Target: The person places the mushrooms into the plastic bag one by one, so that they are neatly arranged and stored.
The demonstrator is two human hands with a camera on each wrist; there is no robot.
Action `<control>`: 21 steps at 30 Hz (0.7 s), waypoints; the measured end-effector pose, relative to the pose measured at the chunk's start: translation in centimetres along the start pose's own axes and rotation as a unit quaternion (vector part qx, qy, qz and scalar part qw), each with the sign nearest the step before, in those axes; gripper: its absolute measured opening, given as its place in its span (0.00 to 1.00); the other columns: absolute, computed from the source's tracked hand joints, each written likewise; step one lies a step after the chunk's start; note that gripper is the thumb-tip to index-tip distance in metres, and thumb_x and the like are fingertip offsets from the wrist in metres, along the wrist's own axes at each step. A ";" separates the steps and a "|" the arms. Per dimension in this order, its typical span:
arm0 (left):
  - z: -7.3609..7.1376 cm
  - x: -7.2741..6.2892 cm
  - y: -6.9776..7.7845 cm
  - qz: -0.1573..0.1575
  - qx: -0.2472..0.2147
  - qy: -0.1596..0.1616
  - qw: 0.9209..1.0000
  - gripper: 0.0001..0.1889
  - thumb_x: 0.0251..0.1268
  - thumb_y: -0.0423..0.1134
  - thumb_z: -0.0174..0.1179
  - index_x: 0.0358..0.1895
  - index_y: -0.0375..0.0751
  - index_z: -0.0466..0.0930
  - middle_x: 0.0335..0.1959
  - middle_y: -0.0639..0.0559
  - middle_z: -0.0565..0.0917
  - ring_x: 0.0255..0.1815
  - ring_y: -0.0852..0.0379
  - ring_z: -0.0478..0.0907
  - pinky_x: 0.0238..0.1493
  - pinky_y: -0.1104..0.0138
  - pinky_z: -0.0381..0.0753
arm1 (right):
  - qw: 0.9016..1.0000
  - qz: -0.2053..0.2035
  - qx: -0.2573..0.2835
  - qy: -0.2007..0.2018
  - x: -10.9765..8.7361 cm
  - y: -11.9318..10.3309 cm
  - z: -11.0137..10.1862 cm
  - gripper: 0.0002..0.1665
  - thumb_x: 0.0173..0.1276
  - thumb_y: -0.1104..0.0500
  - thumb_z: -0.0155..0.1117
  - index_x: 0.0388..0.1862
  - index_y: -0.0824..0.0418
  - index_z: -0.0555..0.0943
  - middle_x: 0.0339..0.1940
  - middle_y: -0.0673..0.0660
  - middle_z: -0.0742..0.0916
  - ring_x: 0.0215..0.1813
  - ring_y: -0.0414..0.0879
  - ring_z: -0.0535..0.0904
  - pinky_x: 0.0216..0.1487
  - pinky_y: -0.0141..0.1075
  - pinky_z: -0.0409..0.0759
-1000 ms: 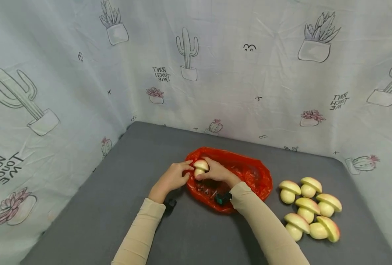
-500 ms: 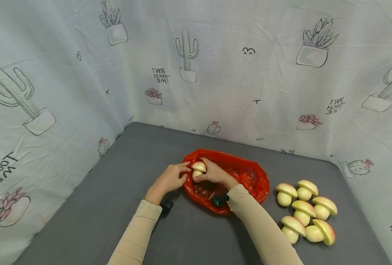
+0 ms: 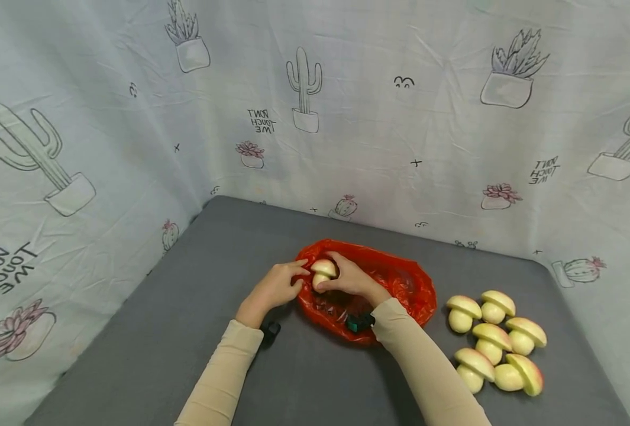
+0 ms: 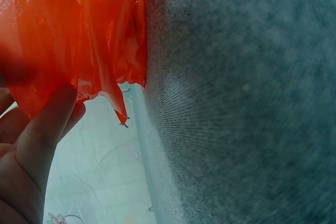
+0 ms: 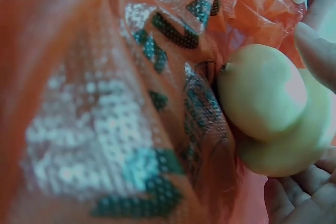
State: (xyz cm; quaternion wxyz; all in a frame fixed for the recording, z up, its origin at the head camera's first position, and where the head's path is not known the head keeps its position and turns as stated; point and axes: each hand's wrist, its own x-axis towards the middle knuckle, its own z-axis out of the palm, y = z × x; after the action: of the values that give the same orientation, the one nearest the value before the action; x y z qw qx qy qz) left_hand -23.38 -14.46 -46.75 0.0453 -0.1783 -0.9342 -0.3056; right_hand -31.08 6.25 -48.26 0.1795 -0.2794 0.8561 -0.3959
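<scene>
My right hand [image 3: 352, 281] holds a pale yellow, mushroom-shaped piece [image 3: 323, 269] with a pink-tinted cap, thumb on the near side and fingers behind it. The piece is over the left end of an open red plastic bag [image 3: 421, 290]. My left hand [image 3: 274, 287] grips the bag's left rim; in the left wrist view its thumb [image 4: 50, 121] lies against the red plastic [image 4: 94, 35]. Close up in the right wrist view, the piece's rounded stem [image 5: 260, 90] shows beside the bag's wall [image 5: 173, 77], which bears dark green printing.
Several more mushroom-shaped pieces [image 3: 491, 343] lie grouped on the grey tabletop [image 3: 187, 254] to the right of the bag. White cloth [image 3: 368, 106] printed with cacti hangs behind and beside the table. Wrist cameras [image 3: 358, 322] sit at both wrists.
The head view shifts slightly. Both hands keep nearly the same place, and the right hand still holds the mushroom-shaped piece, now a little more tilted over the bag.
</scene>
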 end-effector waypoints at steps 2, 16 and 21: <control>0.1 0.0 0.1 -0.001 -0.002 -0.001 1.000 0.17 0.57 0.29 0.56 0.51 0.36 0.83 0.64 0.43 0.74 0.30 0.49 0.79 0.33 0.66 0.68 | 1.000 -0.007 0.002 0.003 -0.3 0.0 -0.2 0.53 0.53 0.47 0.73 0.72 0.62 0.59 0.63 0.59 0.74 0.55 0.49 0.75 0.56 0.45 0.75; -0.1 0.0 0.1 -0.006 -0.008 0.001 1.000 0.17 0.57 0.29 0.55 0.50 0.36 0.83 0.64 0.44 0.74 0.23 0.53 0.73 0.28 0.69 0.65 | 0.999 -0.052 0.001 0.004 -2.2 -0.6 -1.6 0.53 0.54 0.54 0.73 0.74 0.62 0.56 0.72 0.59 0.67 0.70 0.54 0.65 0.67 0.50 0.64; -0.1 -0.1 0.1 -0.004 -0.009 -0.002 1.000 0.17 0.57 0.28 0.55 0.51 0.34 0.82 0.64 0.43 0.74 0.16 0.59 0.66 0.26 0.69 0.64 | 0.998 -0.056 -0.003 0.011 -3.4 -0.6 -2.2 0.53 0.55 0.53 0.73 0.74 0.63 0.55 0.72 0.60 0.67 0.70 0.56 0.65 0.67 0.51 0.64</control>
State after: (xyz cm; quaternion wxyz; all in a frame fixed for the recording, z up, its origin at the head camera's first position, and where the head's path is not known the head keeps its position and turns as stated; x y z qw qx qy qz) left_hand -23.28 -14.44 -46.62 0.0405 -0.1754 -0.9321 -0.3142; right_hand -29.34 9.31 -46.14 0.1465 -0.3230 0.8422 -0.4060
